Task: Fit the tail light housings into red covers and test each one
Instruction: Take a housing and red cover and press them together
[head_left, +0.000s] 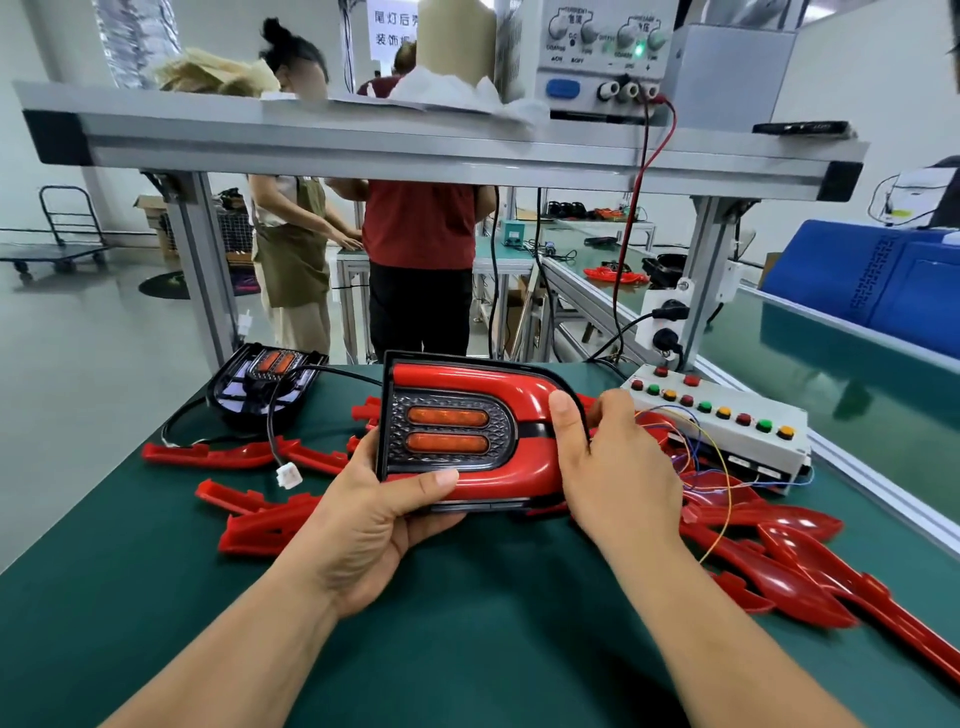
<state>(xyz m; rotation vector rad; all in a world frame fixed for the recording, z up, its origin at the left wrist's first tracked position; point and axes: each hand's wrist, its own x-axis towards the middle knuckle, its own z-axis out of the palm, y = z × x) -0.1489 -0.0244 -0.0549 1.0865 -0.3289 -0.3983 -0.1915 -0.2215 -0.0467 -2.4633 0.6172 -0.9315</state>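
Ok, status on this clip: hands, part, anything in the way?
Left hand and right hand both gripping the tail light. Red cover on. White plug dangling loose. Nothing blocking.

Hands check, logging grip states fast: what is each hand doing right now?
Left hand: closed on the tail light, lower left edge.
Right hand: closed on its right end.

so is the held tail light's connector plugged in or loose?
Loose. The white connector hangs free at the cable's end over the green mat, mated to nothing. Both hands, left hand and right hand, hold the tail light.
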